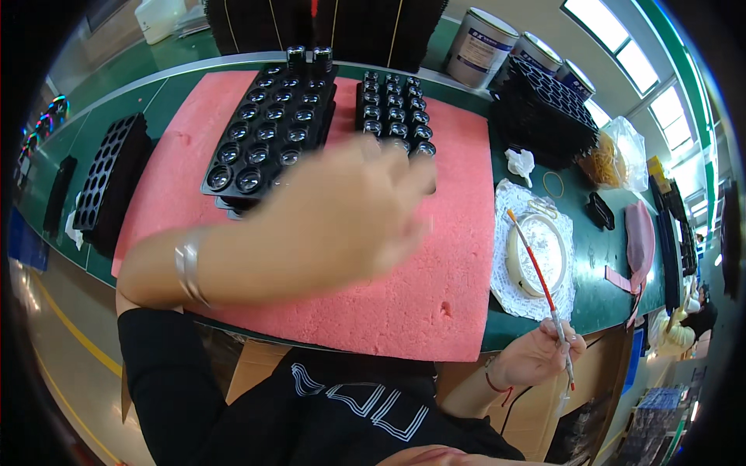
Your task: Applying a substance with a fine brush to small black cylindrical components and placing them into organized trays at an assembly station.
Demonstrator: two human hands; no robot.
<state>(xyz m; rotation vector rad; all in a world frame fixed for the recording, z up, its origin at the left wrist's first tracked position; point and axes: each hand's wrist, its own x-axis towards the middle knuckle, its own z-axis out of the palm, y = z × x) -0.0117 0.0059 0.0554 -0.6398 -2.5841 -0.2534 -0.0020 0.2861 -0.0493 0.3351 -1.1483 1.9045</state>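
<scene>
At the table's near right edge, the right hand (pixel 535 353) pinched a thin brush (pixel 542 284) low on its handle, fingers closed round it, red shaft slanting up and left so the tip sat over the white dish (pixel 536 252); likely held that way to keep the tip within dipping reach. The dish rested on a white doily (pixel 509 291), probably to catch drips off the green table (pixel 598 287). The left hand (pixel 350 206) was blurred in motion above the pink foam pad (pixel 435 295), fingers loosely spread and pointing toward the small tray (pixel 394 105); it seemed to hold nothing, but blur made the grip hard to tell. A bracelet (pixel 189 266) sat on that wrist. The small tray of dark lenses lay just past the fingertips, partly hidden by them, well apart from the brush hand. Beside it to the left lay a bigger tray (pixel 268 128), also filled with lenses, stacked on another; both sat on foam, presumably for cushioning. Empty black trays (pixel 109 179) lay at the far left, more stacked at the far right (pixel 544 109), with cans (pixel 482 46) behind. A rubber band (pixel 553 184) and crumpled tissue (pixel 519 163) lay near the doily.
</scene>
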